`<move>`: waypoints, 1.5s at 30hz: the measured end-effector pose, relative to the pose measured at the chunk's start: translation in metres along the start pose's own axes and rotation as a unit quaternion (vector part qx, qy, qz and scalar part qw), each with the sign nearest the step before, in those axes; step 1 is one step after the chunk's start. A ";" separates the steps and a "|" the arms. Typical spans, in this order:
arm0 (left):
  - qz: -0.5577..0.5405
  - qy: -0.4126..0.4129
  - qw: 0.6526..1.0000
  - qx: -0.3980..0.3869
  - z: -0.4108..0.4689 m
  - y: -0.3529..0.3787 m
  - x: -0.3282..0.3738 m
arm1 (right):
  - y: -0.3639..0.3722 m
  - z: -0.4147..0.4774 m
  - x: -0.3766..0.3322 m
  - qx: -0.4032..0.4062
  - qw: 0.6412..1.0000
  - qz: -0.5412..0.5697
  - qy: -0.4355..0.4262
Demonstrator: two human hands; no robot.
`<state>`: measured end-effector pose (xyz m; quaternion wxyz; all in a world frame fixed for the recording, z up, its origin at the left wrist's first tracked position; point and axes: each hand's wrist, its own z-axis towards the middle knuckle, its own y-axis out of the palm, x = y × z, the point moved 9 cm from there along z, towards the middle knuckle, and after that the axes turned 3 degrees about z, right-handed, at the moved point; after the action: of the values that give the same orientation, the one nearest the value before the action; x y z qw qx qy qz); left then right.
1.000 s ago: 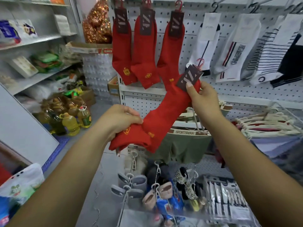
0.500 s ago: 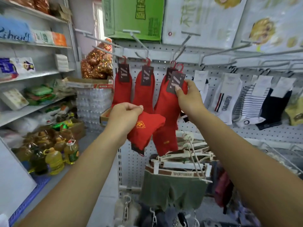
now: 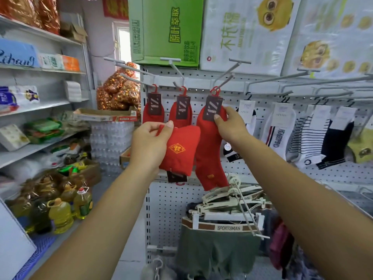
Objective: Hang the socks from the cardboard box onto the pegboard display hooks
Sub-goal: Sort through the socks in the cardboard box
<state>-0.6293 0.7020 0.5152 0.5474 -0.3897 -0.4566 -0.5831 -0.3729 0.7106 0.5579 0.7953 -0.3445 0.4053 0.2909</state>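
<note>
Stocked shelves (image 3: 40,106) and oil bottles (image 3: 60,215) are seen at the left. A folded red sock (image 3: 181,150) is gripped in the left hand (image 3: 149,146) before the pegboard (image 3: 165,209). A hanging red sock (image 3: 210,154), hooked on a peg (image 3: 226,77), is pinched at its top by the right hand (image 3: 230,126). Striped socks (image 3: 302,138) are hung further right.

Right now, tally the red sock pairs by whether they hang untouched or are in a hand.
Red pairs hanging untouched: 2
Red pair at the third hook, pinched by the right hand: 1
Folded red pair, held by the left hand: 1
Total: 4 in plain view; any hidden behind cannot be told.
</note>
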 end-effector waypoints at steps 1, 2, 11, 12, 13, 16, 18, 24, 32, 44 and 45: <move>-0.010 -0.002 1.000 -0.001 0.000 0.000 -0.001 | -0.003 -0.003 0.003 0.002 1.000 -0.009 0.005; -0.020 -0.004 1.000 -0.003 -0.001 0.000 -0.003 | -0.008 -0.008 0.004 0.008 1.000 -0.014 0.009; -0.141 -0.061 0.987 -0.047 -0.018 0.029 -0.019 | -0.021 -0.128 0.002 -0.086 0.988 0.118 0.052; -0.147 -0.061 0.986 -0.053 -0.023 0.035 -0.021 | -0.020 -0.140 0.004 -0.099 0.987 0.116 0.057; -0.153 -0.062 0.985 -0.059 -0.028 0.041 -0.023 | -0.021 -0.148 0.006 -0.096 0.988 0.109 0.052; -0.152 -0.062 0.984 -0.074 -0.043 0.056 -0.032 | -0.037 -0.155 0.015 -0.056 0.995 0.075 0.029; -0.130 -0.065 0.985 -0.088 -0.048 0.064 -0.041 | -0.049 -0.153 0.020 -0.051 0.997 0.048 0.019; -0.089 -0.105 0.978 -0.159 -0.069 0.076 -0.071 | -0.070 -0.154 0.028 -0.054 0.998 0.031 0.008; -0.025 -0.094 0.920 -0.379 -0.121 0.095 -0.083 | -0.074 -0.159 0.033 -0.047 0.997 0.060 0.033; -0.087 -0.219 0.960 -0.149 -0.118 0.065 -0.110 | -0.074 -0.205 0.078 -0.053 0.979 0.131 0.146; -0.112 -0.245 0.955 -0.125 -0.119 0.060 -0.115 | -0.069 -0.217 0.083 -0.076 0.979 0.109 0.154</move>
<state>-0.5528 0.6217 0.3783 0.2967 -0.5328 -0.5406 -0.5795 -0.3768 0.5147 0.4153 0.6586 -0.3986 0.5344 0.3491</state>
